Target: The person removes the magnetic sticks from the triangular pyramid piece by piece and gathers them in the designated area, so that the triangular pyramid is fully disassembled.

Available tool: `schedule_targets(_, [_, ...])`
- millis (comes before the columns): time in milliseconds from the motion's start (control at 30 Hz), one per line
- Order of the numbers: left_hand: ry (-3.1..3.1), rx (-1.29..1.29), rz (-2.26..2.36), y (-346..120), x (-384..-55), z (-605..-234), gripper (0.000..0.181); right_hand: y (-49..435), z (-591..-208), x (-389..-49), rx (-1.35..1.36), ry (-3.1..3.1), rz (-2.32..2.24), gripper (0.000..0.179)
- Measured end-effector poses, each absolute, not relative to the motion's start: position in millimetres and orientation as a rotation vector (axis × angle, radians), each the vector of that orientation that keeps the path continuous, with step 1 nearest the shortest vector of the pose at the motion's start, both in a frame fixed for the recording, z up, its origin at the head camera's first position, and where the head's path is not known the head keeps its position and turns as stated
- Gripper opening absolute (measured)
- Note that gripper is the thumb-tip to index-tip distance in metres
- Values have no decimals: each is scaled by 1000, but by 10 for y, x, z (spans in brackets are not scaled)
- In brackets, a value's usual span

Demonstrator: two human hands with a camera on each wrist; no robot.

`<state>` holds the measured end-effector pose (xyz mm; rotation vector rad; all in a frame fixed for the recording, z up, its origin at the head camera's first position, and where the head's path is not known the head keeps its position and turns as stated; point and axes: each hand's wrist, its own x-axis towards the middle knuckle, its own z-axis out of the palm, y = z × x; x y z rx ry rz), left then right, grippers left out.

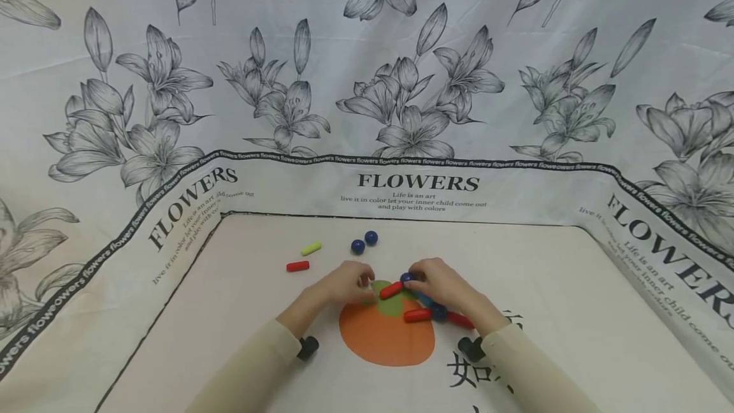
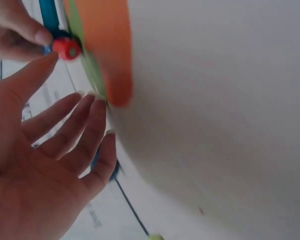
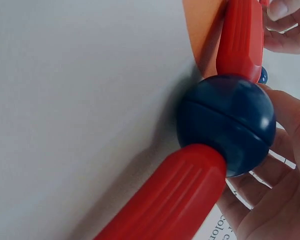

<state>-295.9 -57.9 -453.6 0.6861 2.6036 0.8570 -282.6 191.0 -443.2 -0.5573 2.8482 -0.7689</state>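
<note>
My right hand pinches a blue ball between thumb and fingers. From that ball a red rod sticks out toward my left hand. A blue rod runs from it to a second blue ball, which carries one red rod on its left and another red rod on its right. My left hand hovers just left of the free rod's end. In the left wrist view its fingers are spread and loosely bent, holding nothing.
Two loose blue balls lie beyond my hands. Farther left are a yellow-green rod and a red rod. The white cloth has an orange persimmon print and black characters; a flower-patterned curtain rises behind.
</note>
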Motion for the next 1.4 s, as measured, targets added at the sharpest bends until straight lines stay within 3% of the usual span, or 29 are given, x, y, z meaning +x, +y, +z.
schedule_targets(700, [2655,692,809,-194,-2904,-4573,18,1912,-4407,-2835,-529,2821,-809,24])
schedule_targets(1400, [2612,650,865,-201,-2915,-4601,14,1878,-4389,-2858,-509,2830,-749,24])
